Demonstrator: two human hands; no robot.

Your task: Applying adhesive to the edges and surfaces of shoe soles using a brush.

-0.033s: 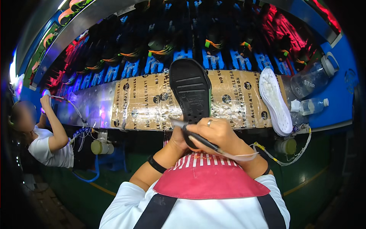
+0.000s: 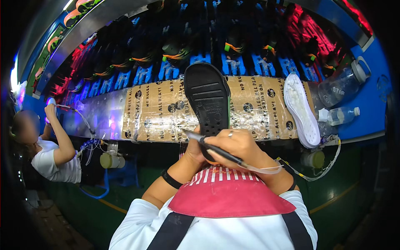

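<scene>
A black shoe bottom (image 2: 207,93), its underside facing up with ridges at the forefoot and small holes toward the heel, points away from me over the cardboard. My left hand (image 2: 195,149) is closed round its heel end, fingers partly hidden beneath. In my right hand (image 2: 235,146) is a glue brush (image 2: 221,153) with a black handle and a pale tip, trailing a clear hose. The tip is above my left hand, beside the shoe's heel; contact cannot be made out. A white shoe sole (image 2: 301,110) lies to the right, cupped side up.
Printed cardboard (image 2: 258,108) covers the bench. A large clear jug (image 2: 339,87) and a small bottle (image 2: 343,116) stand at the right. Behind, dark shoes sit on blue holders (image 2: 233,66). A yellowish-lidded pot (image 2: 312,159) hangs below the edge. At far left works another person (image 2: 56,154).
The brush tip has shifted slightly to the left with my right hand. The shoe and my left hand look almost unchanged.
</scene>
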